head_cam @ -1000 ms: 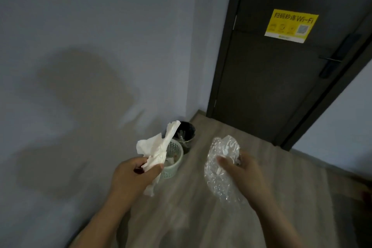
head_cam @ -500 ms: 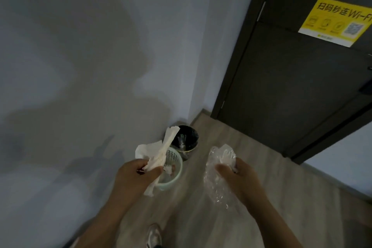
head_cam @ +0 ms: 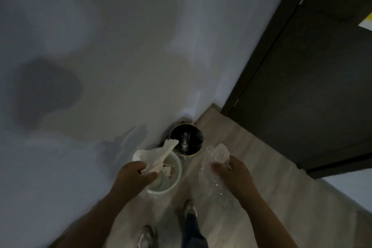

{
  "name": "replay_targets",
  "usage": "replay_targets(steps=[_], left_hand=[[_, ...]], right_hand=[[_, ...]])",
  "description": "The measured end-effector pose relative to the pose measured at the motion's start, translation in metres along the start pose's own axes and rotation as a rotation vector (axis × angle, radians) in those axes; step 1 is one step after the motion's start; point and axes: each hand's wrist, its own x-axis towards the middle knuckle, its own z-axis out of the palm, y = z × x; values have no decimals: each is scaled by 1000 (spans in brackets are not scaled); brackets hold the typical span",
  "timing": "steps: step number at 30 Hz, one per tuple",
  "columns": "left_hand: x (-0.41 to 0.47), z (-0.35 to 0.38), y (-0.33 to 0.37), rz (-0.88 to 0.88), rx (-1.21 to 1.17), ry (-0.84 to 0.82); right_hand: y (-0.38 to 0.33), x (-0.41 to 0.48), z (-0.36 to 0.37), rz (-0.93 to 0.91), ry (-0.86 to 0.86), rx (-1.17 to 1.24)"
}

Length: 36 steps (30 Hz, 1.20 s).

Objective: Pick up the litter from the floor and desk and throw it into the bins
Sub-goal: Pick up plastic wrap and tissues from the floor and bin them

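My left hand [head_cam: 133,177] grips a crumpled white paper tissue [head_cam: 159,156] and holds it right above the pale green basket bin [head_cam: 174,182], which stands on the floor by the wall with some paper inside. My right hand [head_cam: 233,173] is closed on a clear crinkled plastic wrapper [head_cam: 214,169] that hangs down to the right of that bin. Just beyond it, in the corner, stands a black round bin [head_cam: 193,152] with a clear bottle inside.
A pale wall [head_cam: 100,66] runs along the left, close to both bins. A dark door [head_cam: 312,86] closes the far right. The floor [head_cam: 271,197] is light wood. My two shoes [head_cam: 146,236] show at the bottom edge.
I have walked up to the bins and now look down on them. My left hand with the tissue has come over the green bin. The right hand still holds the wrapper.
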Motion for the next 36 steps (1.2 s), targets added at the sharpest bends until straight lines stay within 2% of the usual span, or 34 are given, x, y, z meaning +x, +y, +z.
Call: replay_targets(steps=[5, 14, 19, 26, 32, 36], left_hand=[[32, 31, 11, -166, 3, -8], [114, 99, -20, -374, 95, -211], [172, 136, -45, -398, 138, -316], [240, 189, -94, -396, 173, -362], [266, 220, -132, -369, 163, -328], [268, 228, -159, -357, 134, -360]], right_hand=[[0, 74, -16, 22, -115, -41], [46, 170, 13, 117, -243, -146], [76, 211, 44, 178, -257, -182], [122, 255, 93, 235, -280, -186], [159, 284, 132, 239, -302, -220], [182, 302, 168, 221, -340, -282]])
